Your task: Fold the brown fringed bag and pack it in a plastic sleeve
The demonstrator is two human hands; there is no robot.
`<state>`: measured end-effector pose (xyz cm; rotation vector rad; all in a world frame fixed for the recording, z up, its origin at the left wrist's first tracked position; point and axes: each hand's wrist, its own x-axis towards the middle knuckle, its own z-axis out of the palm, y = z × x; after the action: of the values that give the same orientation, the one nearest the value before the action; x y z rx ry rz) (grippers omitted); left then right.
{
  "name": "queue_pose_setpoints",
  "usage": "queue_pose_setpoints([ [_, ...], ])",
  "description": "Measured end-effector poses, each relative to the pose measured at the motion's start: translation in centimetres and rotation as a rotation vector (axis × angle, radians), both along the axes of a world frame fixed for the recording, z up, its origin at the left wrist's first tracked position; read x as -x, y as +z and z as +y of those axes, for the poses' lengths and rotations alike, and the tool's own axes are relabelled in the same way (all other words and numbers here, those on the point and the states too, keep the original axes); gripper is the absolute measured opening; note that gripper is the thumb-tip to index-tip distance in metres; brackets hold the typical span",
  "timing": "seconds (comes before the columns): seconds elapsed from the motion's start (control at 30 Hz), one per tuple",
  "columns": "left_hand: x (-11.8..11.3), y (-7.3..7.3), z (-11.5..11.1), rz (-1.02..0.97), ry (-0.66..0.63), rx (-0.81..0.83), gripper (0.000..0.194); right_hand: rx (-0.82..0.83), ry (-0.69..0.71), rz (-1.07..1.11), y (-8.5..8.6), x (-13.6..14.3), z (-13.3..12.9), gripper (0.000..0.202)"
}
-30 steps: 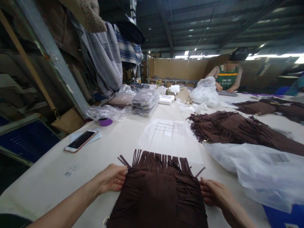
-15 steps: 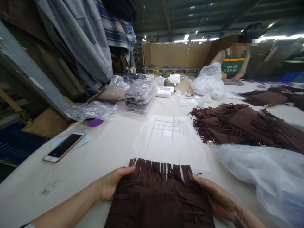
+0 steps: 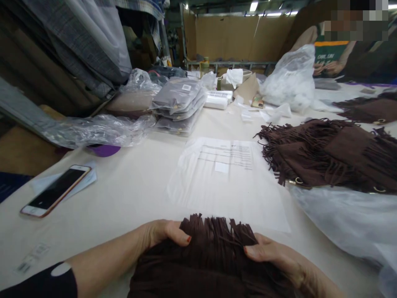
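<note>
A dark brown fringed bag is at the bottom middle, its fringe strands pointing away from me. My left hand grips its left side, thumb pressed on top of the fringe. On the right side my right hand holds it in the same way, thumb over the strands. The fingers of both hands are hidden beneath the bag. Just beyond the fringe lies a clear plastic bag with printed lines and a small white label.
Brown fringed bags are piled at the right, beside a translucent plastic sheet. A phone lies at the left. Grey packaged goods are stacked at the back, near crumpled plastic. A co-worker in a green apron stands at far right.
Both thumbs have moved inward over the fringe, and the strands are bunched closer together. My view has tilted downward.
</note>
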<state>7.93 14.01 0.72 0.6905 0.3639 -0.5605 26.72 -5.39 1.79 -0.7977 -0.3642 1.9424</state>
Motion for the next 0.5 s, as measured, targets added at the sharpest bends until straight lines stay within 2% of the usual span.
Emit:
queue_pose_setpoints([
  [0.1,-0.6,2.5,-0.1,-0.05,-0.129,-0.175,0.052,-0.092,0.107,-0.222,2.0,0.0,0.0,0.044],
  [0.2,-0.1,5.3,-1.3,-0.234,-0.318,-0.524,0.042,-0.254,0.23,-0.639,3.0,1.1,-1.2,0.036],
  [0.27,1.1,6.5,-2.9,-0.423,-0.338,-0.785,0.049,-0.446,0.247,-0.972,2.1,2.5,-2.7,0.034],
  [0.37,3.5,6.7,-5.7,-0.647,-0.361,-1.09,0.063,-0.833,0.207,-1.44,-0.8,4.7,-5.4,0.041],
  [0.43,4.8,6.5,-7.3,-0.701,-0.432,-1.199,0.063,-1.035,0.127,-1.692,-2.5,5.8,-7.0,0.045],
  [0.5,5.8,6.8,-8.6,-0.713,-0.446,-1.246,0.061,-1.154,0.033,-1.866,-3.3,6.6,-8.1,0.045],
])
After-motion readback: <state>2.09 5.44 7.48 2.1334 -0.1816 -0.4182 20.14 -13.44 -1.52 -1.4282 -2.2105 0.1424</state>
